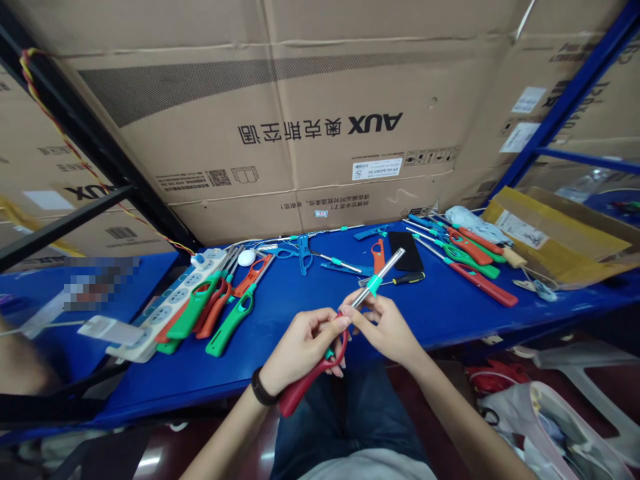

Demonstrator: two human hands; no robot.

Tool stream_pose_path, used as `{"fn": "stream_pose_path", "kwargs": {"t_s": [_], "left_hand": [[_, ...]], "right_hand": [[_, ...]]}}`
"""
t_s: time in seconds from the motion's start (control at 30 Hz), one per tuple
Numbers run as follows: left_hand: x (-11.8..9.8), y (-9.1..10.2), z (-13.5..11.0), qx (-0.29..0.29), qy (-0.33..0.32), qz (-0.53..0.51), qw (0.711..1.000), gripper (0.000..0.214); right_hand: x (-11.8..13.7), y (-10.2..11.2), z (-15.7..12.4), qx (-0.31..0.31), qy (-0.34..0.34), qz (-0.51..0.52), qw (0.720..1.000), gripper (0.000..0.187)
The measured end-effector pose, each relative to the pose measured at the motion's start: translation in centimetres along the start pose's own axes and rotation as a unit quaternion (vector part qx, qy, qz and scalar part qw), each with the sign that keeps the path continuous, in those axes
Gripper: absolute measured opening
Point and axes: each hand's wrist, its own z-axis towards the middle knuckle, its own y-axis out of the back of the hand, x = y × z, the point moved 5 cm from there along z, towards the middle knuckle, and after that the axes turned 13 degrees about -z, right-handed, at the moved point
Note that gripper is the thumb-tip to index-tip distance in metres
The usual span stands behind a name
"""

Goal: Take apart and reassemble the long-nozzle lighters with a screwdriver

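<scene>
A red long-necked lighter [301,392] is held in front of my body, over the table's near edge. My left hand [311,339] is closed around the top of its red handle, by the trigger loop. My right hand [383,328] pinches the metal tube just above the handle. Teal tape wraps the tube, whose bare tip points up and away to the right. My fingers hide the joint between tube and handle. Beyond my right hand lie a screwdriver [410,277] with a black and yellow handle and a flat black pad [406,251].
Several green and orange lighters [231,327] lie on the left beside a white power strip [167,303]. More lighters [473,257] lie at the right near a cardboard box [555,240]. Blue handle parts [300,253] lie at the back. Another person's blurred arm [23,360] shows far left.
</scene>
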Motion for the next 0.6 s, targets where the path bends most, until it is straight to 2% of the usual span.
{"fn": "stream_pose_path", "kwargs": {"t_s": [0.1, 0.2, 0.4, 0.5, 0.6], "left_hand": [[-0.1, 0.6, 0.4, -0.039, -0.037, 0.108, 0.993, 0.039], [0.0, 1.4, 0.6, -0.063, -0.051, 0.157, 0.984, 0.041], [2.0, 3.9, 0.5, 0.005, 0.078, 0.072, 0.994, 0.049], [2.4, 5.0, 0.1, 0.033, 0.096, 0.042, 0.994, 0.05], [2.4, 5.7, -0.3, 0.036, 0.091, 0.021, 0.995, 0.049]], "right_hand": [[-1.1, -0.6, 0.6, 0.03, -0.038, -0.013, 0.999, 0.032], [-1.1, -0.8, 0.9, 0.016, -0.036, 0.011, 0.999, 0.033], [-1.9, 0.2, 1.9, -0.061, -0.049, 0.04, 0.996, 0.039], [-2.8, 0.6, 2.6, -0.079, -0.055, 0.055, 0.994, 0.039], [-3.6, 0.6, 3.0, -0.085, -0.075, 0.069, 0.991, 0.04]]}}
